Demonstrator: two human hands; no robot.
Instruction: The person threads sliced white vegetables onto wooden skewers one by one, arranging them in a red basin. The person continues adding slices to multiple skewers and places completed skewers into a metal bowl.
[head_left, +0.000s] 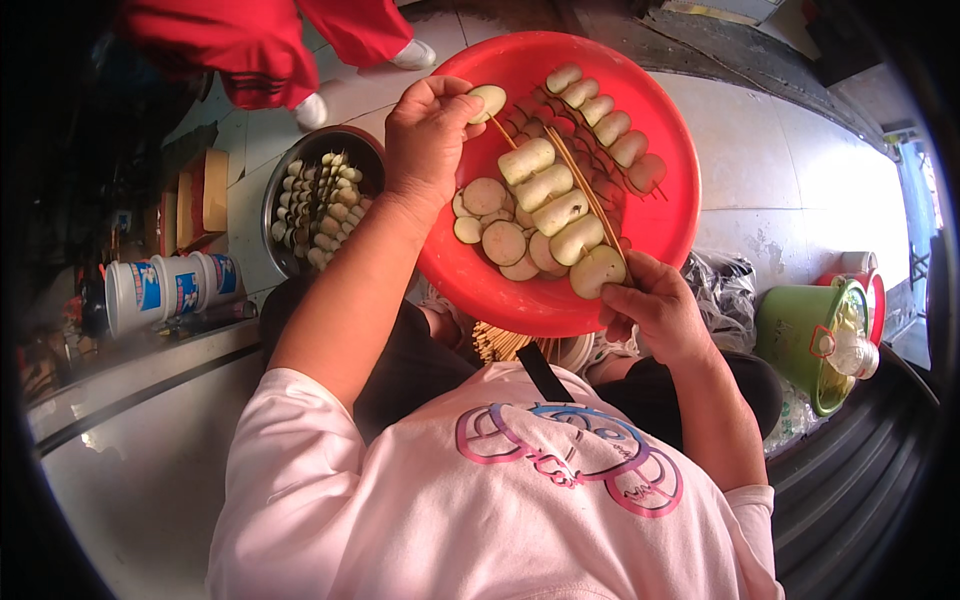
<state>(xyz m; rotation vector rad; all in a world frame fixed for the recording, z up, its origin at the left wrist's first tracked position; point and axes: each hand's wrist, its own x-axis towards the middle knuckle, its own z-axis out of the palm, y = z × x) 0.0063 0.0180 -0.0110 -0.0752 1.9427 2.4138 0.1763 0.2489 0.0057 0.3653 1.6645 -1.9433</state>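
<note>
My left hand (431, 135) pinches a pale, green-skinned vegetable slice (489, 103) at the upper end of a bamboo skewer (501, 132). Whether the tip has pierced that slice, I cannot tell. Folded slices (546, 187) are threaded along the skewer, with a flatter round one (598, 271) at the lower end. My right hand (660, 300) grips that lower end together with a few bare skewers (581, 180) lying alongside. Beneath is a large red plastic basin (487, 296). Loose round slices (504, 242) lie in it at the left, filled skewers (598, 112) at the right.
A metal bowl (274, 247) of filled skewers stands left of the basin. More bamboo sticks (499, 343) are bundled below it. A green bucket (787, 330) and black plastic bag (724, 292) are at right, white tubs (180, 289) at left. Another person's red-trousered legs (262, 52) stand beyond.
</note>
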